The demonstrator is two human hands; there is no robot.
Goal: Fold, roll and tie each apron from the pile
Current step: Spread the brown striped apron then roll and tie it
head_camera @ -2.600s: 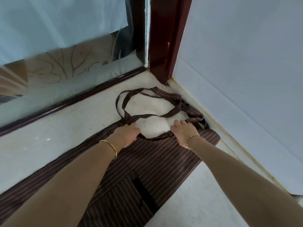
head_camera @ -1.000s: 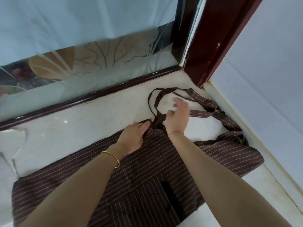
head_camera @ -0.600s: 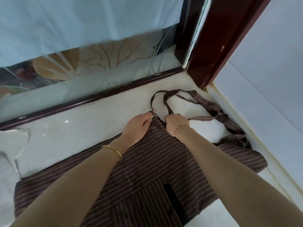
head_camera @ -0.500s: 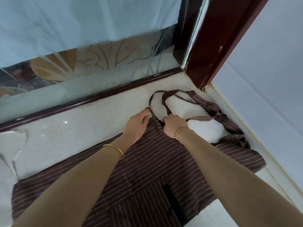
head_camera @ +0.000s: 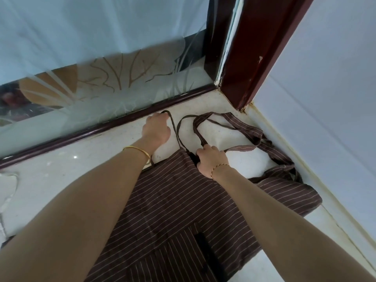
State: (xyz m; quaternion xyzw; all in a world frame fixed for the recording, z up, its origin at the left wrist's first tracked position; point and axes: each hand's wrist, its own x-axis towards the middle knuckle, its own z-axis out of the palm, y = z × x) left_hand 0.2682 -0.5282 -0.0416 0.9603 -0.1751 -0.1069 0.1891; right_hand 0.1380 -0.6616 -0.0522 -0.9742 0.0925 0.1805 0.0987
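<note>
**A:** Where is the apron (head_camera: 183, 200) now?

**B:** Spread flat on the pale floor (head_camera: 61, 180), in the corner between the glass door (head_camera: 101, 78) and the wall (head_camera: 325, 98). Its bib end points toward the door, and the straps (head_camera: 234, 127) lie looped loosely just beyond it.

**A:** And the hands?

**B:** Well apart. The left hand (head_camera: 156, 129) reaches out by the door track and pinches one thin strap at its far bend. The right hand (head_camera: 211, 159) is curled on the top edge of the bib, where another strap joins; it seems to pin the cloth down.

**A:** So which step is this?

**B:** I judge it is still laying out: sorting the straps before any fold. No fold or roll shows yet.

**A:** What does the next move need?

**B:** Probably drawing the straps straight and clear of each other, while the bib stays flat.
</note>
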